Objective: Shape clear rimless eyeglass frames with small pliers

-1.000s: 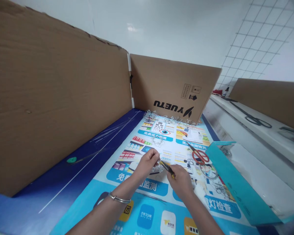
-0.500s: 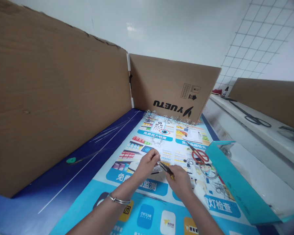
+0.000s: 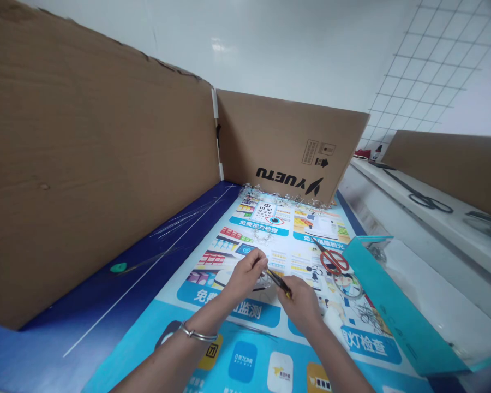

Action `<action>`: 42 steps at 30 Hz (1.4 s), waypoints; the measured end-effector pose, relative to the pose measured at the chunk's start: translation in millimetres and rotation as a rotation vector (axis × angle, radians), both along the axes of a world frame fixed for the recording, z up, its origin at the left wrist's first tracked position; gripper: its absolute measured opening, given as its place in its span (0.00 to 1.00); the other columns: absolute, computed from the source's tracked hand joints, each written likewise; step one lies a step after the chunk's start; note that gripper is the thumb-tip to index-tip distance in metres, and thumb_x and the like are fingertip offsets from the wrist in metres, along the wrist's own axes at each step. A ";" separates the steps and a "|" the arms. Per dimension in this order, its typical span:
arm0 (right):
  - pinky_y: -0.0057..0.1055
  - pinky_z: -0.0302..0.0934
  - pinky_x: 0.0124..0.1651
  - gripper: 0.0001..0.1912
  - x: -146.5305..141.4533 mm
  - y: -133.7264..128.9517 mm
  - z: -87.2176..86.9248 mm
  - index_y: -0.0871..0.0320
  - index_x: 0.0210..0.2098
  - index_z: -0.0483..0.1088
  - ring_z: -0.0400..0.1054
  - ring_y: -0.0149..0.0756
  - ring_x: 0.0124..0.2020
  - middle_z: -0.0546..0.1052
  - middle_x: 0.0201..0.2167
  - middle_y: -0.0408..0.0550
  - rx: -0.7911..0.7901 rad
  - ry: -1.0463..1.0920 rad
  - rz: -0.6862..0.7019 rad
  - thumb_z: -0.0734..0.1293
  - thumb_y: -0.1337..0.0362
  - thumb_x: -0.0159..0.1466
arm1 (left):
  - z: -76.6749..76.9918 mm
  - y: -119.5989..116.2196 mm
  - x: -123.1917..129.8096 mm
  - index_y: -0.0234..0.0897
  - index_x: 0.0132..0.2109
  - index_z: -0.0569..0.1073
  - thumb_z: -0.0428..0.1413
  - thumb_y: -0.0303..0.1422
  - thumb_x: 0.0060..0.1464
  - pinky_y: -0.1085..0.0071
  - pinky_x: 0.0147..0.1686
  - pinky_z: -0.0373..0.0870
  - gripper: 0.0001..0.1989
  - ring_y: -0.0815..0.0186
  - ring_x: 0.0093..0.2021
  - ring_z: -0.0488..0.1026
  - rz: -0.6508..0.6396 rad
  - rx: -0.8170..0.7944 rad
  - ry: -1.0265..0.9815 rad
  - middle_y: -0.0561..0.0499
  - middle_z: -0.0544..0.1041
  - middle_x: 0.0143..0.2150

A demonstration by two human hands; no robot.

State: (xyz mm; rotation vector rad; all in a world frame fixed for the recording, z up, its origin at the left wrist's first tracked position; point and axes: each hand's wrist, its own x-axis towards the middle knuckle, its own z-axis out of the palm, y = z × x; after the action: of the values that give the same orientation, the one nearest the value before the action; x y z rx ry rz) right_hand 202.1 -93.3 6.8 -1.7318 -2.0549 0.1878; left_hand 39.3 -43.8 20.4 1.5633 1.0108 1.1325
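My right hand is wrapped round the handles of small pliers, whose jaws point up and left to the fingertips of my left hand. The fingers of my left hand are pinched together at the jaws; what they hold is too small to name. Some thin clear or wiry material shows just below the meeting point. Both hands are over the printed sheet. Red-handled scissors lie to the right of the pliers, beside a clear ring-shaped roll.
Cardboard panels stand at the back and left. Tangled wire pieces line the back panel's foot. A teal-edged box sits at the right, near dark wires. A green-handled tool lies left; black scissors rest on the ledge.
The pliers' handles look closer together in my right hand, and the tool has turned slightly. Both hands stay in nearly the same place.
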 end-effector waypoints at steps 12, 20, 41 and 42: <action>0.24 0.54 0.34 0.06 -1.0 -0.5 -0.8 0.54 0.33 0.66 0.64 0.33 0.33 0.71 0.29 0.44 0.019 -0.007 -0.005 0.59 0.63 0.57 | 1.8 -1.4 -0.8 0.37 0.30 0.65 0.45 0.37 0.53 0.75 0.25 0.57 0.10 0.71 0.24 0.61 0.014 0.002 0.012 0.55 0.65 0.24; 0.24 0.53 0.33 0.06 -0.6 -1.8 0.2 0.54 0.31 0.66 0.65 0.32 0.33 0.71 0.29 0.43 0.002 -0.022 -0.014 0.59 0.63 0.57 | 1.6 -2.2 0.7 0.37 0.30 0.65 0.45 0.37 0.54 0.75 0.26 0.57 0.10 0.71 0.25 0.62 0.010 0.001 0.020 0.55 0.65 0.24; 0.24 0.53 0.33 0.07 -1.8 -0.1 0.2 0.56 0.31 0.66 0.63 0.33 0.33 0.70 0.29 0.44 -0.023 0.066 0.006 0.58 0.62 0.58 | 2.6 -2.8 -0.5 0.37 0.30 0.65 0.45 0.37 0.54 0.75 0.27 0.57 0.10 0.70 0.26 0.62 0.023 0.034 0.043 0.55 0.65 0.24; 0.24 0.53 0.33 0.07 -1.8 -0.2 0.4 0.55 0.31 0.66 0.63 0.33 0.33 0.70 0.29 0.44 -0.024 0.070 0.006 0.58 0.62 0.58 | 3.2 -3.0 -0.7 0.37 0.30 0.65 0.45 0.37 0.54 0.75 0.27 0.58 0.10 0.70 0.26 0.62 0.024 0.035 0.039 0.55 0.65 0.24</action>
State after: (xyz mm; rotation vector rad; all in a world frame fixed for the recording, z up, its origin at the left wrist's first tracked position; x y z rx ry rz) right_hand 200.4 -93.6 7.2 -1.7087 -2.0162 0.2718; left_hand 38.6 -46.7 23.6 1.6101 1.0430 1.1452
